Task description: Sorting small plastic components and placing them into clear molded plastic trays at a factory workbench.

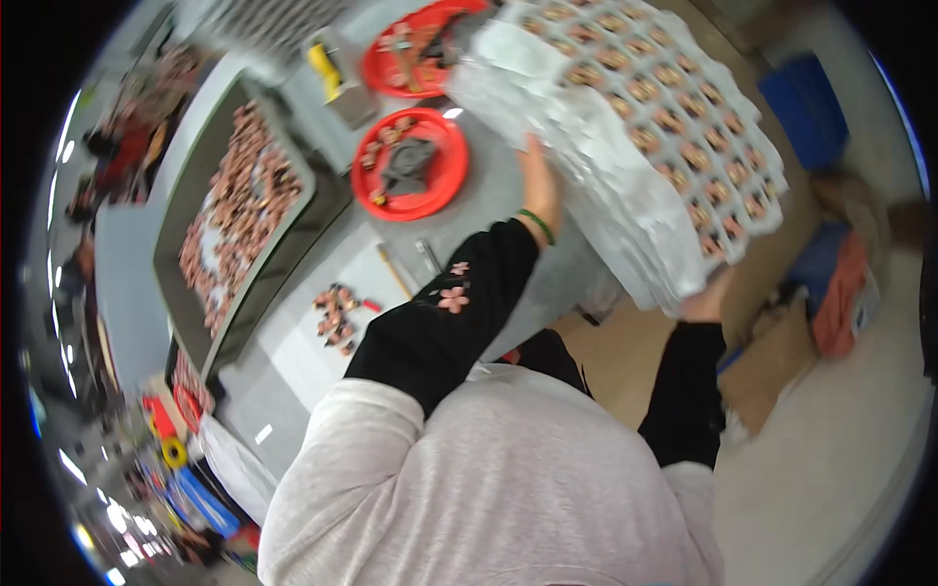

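A stack of white moulded trays (728, 171), with rows of small round pink-and-gold parts in their pockets, lies tilted at the upper right. A crumpled white sheet (625, 195) and clear plastic wrap cover its left portion. My left hand (542, 186), a green band at the wrist, holds the stack's left edge; its fingers are partly hidden beneath. At the near right corner, my right hand (705, 301) grips the edge, most of its fingers out of sight under the trays. Black sleeves cover both forearms.
A grey bin (283, 269) heaped with pink parts stands at the left. Red plates (454, 176) hold parts and dark cloth. Loose parts (335, 317) lie on white paper beside a thin stick (394, 272). A cardboard box (772, 366) and blue bin (804, 109) are at the right.
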Demonstrator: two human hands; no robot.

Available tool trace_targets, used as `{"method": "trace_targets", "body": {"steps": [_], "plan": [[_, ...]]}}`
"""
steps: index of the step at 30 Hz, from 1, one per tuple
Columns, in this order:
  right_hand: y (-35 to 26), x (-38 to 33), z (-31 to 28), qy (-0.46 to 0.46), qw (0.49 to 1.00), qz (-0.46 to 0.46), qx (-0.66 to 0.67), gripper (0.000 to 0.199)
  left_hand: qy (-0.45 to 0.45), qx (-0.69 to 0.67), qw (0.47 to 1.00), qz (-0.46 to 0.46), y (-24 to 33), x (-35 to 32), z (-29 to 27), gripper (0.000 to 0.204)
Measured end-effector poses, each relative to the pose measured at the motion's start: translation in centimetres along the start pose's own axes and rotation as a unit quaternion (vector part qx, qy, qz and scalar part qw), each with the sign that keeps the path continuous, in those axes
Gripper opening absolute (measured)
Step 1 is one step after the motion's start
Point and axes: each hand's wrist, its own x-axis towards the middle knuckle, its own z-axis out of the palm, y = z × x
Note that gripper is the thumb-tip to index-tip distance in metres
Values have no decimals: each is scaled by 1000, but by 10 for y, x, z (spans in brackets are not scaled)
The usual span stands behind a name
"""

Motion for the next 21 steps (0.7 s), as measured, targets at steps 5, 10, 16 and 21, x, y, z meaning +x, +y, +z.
{"method": "trace_targets", "body": {"steps": [5,10,16,21], "plan": [[2,54,-42,-78,988,53,119,32,-177,9,984,24,-8,11,25,74],[-29,82,-100,48,986,152,49,51,75,112,991,-11,-24,-20,61,57],[-50,43,-147,82,990,113,-17,28,-54,192,980,21,-53,-144,88,37],[-67,6,-147,31,988,145,32,22,-174,165,959,-152,-61,-203,132,31]]}}
